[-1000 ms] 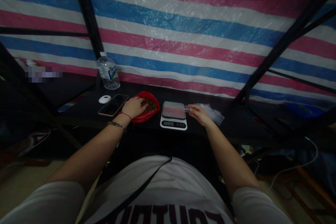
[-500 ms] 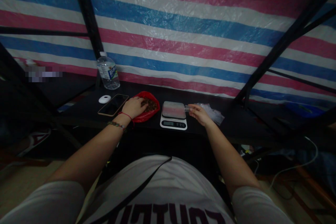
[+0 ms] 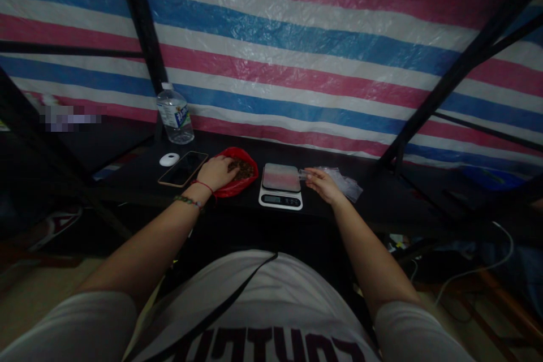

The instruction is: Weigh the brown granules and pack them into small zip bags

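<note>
My left hand [image 3: 218, 172] rests in the mouth of a red plastic bag [image 3: 237, 185] of small brown pieces [image 3: 243, 169], its fingers curled into them. My right hand [image 3: 321, 184] pinches a small clear plastic bag [image 3: 302, 175] just right of a white digital kitchen scale [image 3: 280, 186] with a steel top. Nothing lies on the scale's plate. Both hands are on a dark table [image 3: 373, 203].
A phone [image 3: 183, 169] and a small white oval object [image 3: 169, 160] lie left of the red bag, with a clear water bottle [image 3: 174, 115] behind them. Several clear bags [image 3: 344, 182] are heaped right of my right hand. A striped tarp [image 3: 297, 56] backs the table.
</note>
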Tool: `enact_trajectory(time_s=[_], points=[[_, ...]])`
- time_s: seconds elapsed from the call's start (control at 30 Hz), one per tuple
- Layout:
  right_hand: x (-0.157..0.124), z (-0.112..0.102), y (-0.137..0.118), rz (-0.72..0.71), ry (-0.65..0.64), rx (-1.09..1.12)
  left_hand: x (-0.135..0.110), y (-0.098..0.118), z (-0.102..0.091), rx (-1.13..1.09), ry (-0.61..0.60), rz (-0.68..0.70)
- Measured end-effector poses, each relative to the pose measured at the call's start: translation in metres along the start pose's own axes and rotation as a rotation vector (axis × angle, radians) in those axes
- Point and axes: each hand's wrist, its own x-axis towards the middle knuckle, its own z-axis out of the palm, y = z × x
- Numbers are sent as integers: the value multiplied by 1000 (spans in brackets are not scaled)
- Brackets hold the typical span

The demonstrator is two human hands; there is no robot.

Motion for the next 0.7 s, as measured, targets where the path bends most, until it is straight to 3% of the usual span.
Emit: enact_trajectory(time_s=[0.7], points=[[0, 0, 0, -3, 8, -10, 0, -2, 2, -26, 14, -12]])
